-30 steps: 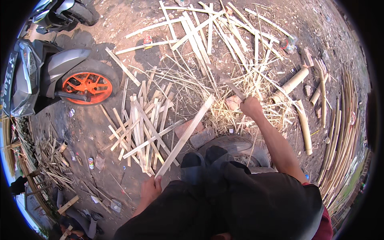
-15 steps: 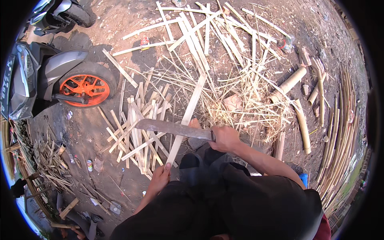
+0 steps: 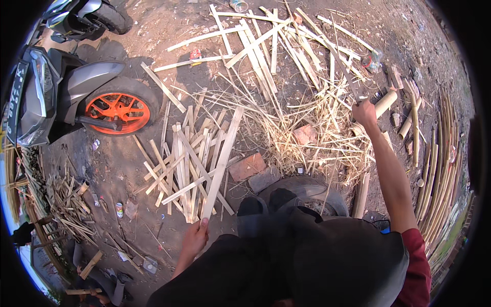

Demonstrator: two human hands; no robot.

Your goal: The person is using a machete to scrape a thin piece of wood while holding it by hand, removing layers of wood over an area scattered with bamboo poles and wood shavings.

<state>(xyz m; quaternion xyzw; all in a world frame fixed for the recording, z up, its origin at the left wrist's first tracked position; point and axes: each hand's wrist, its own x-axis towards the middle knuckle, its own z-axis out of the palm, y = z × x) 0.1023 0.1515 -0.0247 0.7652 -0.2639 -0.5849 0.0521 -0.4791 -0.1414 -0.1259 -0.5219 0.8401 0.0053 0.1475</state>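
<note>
Bamboo strip [image 3: 223, 160] slants forward, left hand [image 3: 194, 239] pinching its near end, right hand [image 3: 364, 112] gripping machete [image 3: 350, 81].

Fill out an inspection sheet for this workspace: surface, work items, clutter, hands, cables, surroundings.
Surface: dirt ground, littered
Work items: flat pale strip, lifted at a slant; long knife, held out to the right
Clutter: strip pile, loose shavings, reddish brick
Hands: left hand grips the strip's near end; right hand grips the knife
Cables: nothing seen
Surroundings: parked motorbike at left; long poles at right
</note>
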